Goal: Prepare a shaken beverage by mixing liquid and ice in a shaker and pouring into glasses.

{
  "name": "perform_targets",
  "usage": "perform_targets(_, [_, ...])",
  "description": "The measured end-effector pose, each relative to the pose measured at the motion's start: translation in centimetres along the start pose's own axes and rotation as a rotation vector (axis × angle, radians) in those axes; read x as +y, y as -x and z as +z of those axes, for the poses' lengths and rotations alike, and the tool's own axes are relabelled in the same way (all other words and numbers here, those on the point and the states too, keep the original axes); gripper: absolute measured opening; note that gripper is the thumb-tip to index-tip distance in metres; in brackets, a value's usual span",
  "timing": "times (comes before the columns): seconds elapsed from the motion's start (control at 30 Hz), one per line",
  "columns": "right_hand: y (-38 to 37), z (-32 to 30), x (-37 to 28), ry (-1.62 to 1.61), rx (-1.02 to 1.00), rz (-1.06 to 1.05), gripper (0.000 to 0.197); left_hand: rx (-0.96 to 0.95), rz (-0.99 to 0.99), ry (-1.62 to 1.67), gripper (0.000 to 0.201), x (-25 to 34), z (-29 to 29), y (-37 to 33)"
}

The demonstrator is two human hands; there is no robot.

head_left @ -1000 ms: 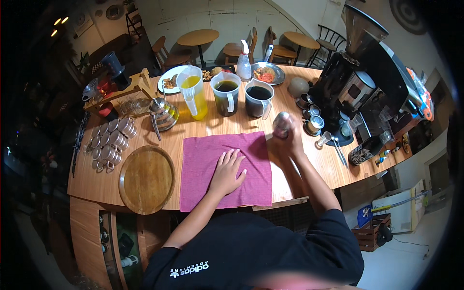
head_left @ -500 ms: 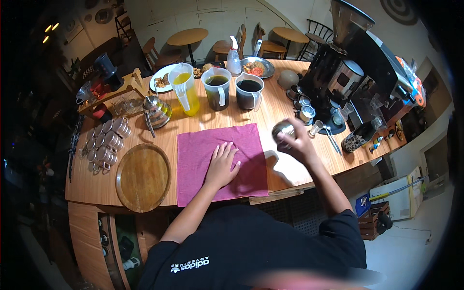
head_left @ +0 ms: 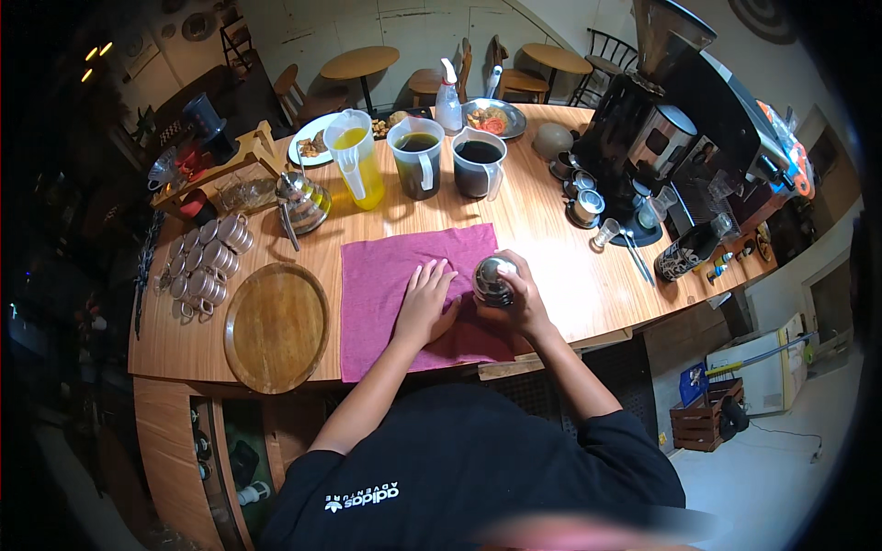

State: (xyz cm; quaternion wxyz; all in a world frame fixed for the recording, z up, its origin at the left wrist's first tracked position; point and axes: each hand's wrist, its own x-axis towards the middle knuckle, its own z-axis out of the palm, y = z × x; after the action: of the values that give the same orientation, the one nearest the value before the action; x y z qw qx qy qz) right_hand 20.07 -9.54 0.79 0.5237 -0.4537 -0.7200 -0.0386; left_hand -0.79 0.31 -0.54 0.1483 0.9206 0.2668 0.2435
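largest first: wooden surface (head_left: 588, 303), spread near its front edge with a purple cloth (head_left: 381, 303). just left of cloth, not touching: round wooden tray (head_left: 277, 329). beyond cloth, in a row: yellow-filled jug (head_left: 365, 181), middle jug (head_left: 417, 170), dark-filled jug (head_left: 478, 173). farther left: metal kettle (head_left: 307, 204).

left hand (head_left: 425, 305): laid palm-down on cloth, fingers extended, slightly parted; no grasp seen. right hand (head_left: 522, 301): part-closed, curled around a rounded metal vessel (head_left: 493, 285). vessel placed over right part of cloth; lifted or resting, cannot tell; contents hidden.

handling, as judgement: press flat with left palm to stop cloth creeping. treat polished metal as slippery; wrap fingers well around rather than pinch. hold upright, clear of left thumb. set down gently, flat on base, away from creases.
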Motion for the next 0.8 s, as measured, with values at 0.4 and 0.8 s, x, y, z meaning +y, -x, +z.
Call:
perform_targets(0.4, [-0.3,3.6,-1.3,-0.048,0.054,0.106,0.104,0.059,0.015,0.091,0.051,-0.9,0.2,0.6])
perform_targets(0.8, [-1.9,2.9,-4.6,-0.662,0.125,0.650,0.080,0.299,-0.120,0.774,0.049,1.2,0.3,2.4])
